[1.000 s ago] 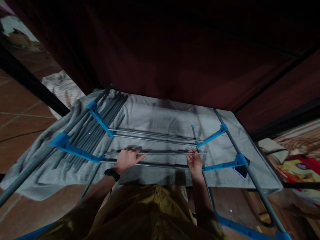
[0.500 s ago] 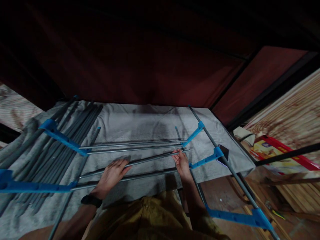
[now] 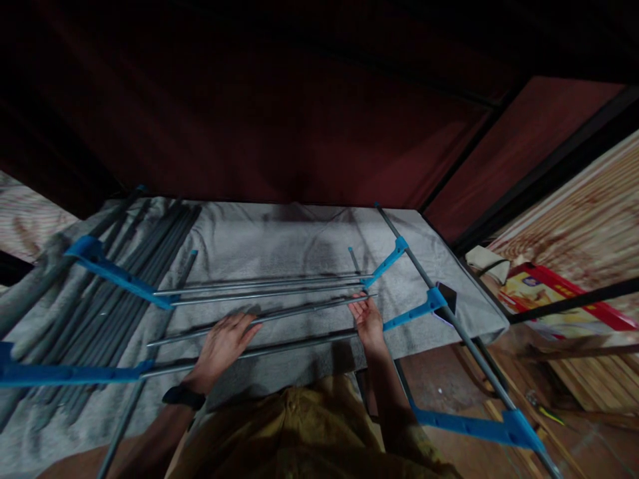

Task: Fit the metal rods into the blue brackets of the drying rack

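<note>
My left hand (image 3: 227, 340) lies over a loose metal tube (image 3: 299, 311), its fingers curled round the tube's left half. My right hand (image 3: 368, 320) has its fingers round the same tube near its right end. The tube slants slightly upward to the right, its left end free of the blue plastic brackets. Behind it, thin metal tubes (image 3: 269, 291) run between a left blue bracket (image 3: 120, 276) and a right blue bracket (image 3: 385, 261). In front, another metal tube (image 3: 304, 342) reaches from the near left bracket (image 3: 74, 374) toward the other right bracket (image 3: 412, 315), passing under my left hand.
A pile of grey tubes (image 3: 134, 286) lies on the grey cloth (image 3: 259, 236) at left. A long grey pole (image 3: 479, 362) crosses the right side, with a lower blue bracket (image 3: 469, 426). Beyond are a dark phone-like object (image 3: 446, 303) and a red-yellow box (image 3: 554, 293).
The loose tube has slid a little to the left. My right hand has turned, its fingers now more under the tube's end. My left hand stays on the tube.
</note>
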The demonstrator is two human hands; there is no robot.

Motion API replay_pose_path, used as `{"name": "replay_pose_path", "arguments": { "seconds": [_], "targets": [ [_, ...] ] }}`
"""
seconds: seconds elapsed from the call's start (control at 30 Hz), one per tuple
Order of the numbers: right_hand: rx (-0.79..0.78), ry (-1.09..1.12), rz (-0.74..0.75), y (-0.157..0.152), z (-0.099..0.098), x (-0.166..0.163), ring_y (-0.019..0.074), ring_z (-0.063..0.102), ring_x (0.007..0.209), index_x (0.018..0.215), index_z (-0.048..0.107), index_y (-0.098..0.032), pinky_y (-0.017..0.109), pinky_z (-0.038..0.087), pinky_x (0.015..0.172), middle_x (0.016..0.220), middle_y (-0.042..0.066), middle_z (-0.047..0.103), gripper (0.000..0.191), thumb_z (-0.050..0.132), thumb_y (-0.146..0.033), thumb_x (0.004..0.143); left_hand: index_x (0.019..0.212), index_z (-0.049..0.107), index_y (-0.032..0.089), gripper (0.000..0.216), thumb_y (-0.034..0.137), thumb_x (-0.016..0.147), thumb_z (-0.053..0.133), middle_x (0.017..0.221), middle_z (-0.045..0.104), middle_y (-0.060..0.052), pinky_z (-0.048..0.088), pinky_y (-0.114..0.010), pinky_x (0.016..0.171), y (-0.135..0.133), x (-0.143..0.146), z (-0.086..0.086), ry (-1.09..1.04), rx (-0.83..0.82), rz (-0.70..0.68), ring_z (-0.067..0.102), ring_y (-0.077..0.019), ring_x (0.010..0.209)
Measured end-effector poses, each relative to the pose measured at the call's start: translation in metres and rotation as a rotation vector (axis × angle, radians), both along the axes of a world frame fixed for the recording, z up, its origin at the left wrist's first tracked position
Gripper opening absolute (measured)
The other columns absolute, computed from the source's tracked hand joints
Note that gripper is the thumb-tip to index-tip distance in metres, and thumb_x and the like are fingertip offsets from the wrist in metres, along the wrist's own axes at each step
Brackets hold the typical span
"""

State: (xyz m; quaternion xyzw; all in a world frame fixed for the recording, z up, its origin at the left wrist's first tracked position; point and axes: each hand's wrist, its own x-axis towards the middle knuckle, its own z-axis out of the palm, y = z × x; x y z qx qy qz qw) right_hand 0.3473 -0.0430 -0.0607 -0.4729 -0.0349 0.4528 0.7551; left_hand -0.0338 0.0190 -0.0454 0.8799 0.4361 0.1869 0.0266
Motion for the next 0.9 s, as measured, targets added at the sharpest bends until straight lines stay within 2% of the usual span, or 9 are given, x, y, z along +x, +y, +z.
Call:
{"name": "replay_pose_path", "arguments": {
  "seconds": [0.23, 0.43, 0.6, 0.77, 0.9],
  "targets": [
    [-0.034, 0.045, -0.021, 0.0016, -0.0018, 0.0007, 0.0153, 0.074, 0.079, 0.087, 0.068, -0.026, 0.030, 0.064, 0.078, 0.084, 0.001, 0.077, 0.019, 0.068, -0.044, 0.094, 0.105, 0.074, 0.021, 0.052, 0.057, 0.108, 0.037, 0.095, 0.080, -0.010, 0.059, -0.041, 0.081, -0.0009, 0.0010, 0.0000, -0.009, 0.000, 0.010, 0.076, -0.0284, 0.087],
    [-0.039, 0.019, -0.021, 0.0020, -0.0050, 0.0015, 0.0156, 0.071, 0.070, 0.082, 0.063, -0.027, 0.032, 0.065, 0.075, 0.075, -0.002, 0.073, 0.032, 0.076, -0.055, 0.088, 0.107, 0.071, 0.020, 0.044, 0.050, 0.109, 0.039, 0.096, 0.078, -0.010, 0.058, -0.040, 0.082, -0.0004, 0.0039, -0.0033, -0.052, 0.009, -0.045, 0.075, -0.0280, 0.089],
    [-0.041, 0.017, -0.018, 0.0020, -0.0059, 0.0008, 0.0152, 0.069, 0.067, 0.078, 0.060, -0.027, 0.033, 0.065, 0.075, 0.071, -0.003, 0.068, 0.037, 0.077, -0.058, 0.086, 0.105, 0.069, 0.020, 0.039, 0.043, 0.110, 0.038, 0.094, 0.075, -0.009, 0.057, -0.038, 0.081, -0.0008, 0.0045, -0.0036, -0.074, 0.027, -0.068, 0.073, -0.0261, 0.087],
    [-0.030, 0.010, 0.006, 0.0001, -0.0044, -0.0002, 0.0143, 0.070, 0.073, 0.086, 0.065, -0.025, 0.031, 0.064, 0.079, 0.078, -0.002, 0.070, 0.025, 0.077, -0.047, 0.084, 0.104, 0.070, 0.020, 0.036, 0.042, 0.109, 0.042, 0.097, 0.075, -0.009, 0.057, -0.039, 0.083, -0.0016, 0.0054, -0.0005, -0.063, 0.022, -0.083, 0.072, -0.0263, 0.090],
    [0.001, -0.029, 0.046, -0.0031, -0.0028, -0.0019, 0.0142, 0.072, 0.078, 0.088, 0.067, -0.025, 0.032, 0.064, 0.083, 0.084, -0.003, 0.072, 0.021, 0.082, -0.035, 0.076, 0.108, 0.071, 0.020, 0.035, 0.039, 0.109, 0.040, 0.100, 0.076, -0.009, 0.056, -0.041, 0.085, -0.0024, 0.0069, -0.0008, -0.042, -0.006, -0.072, 0.072, -0.0267, 0.093]
  ]
}}
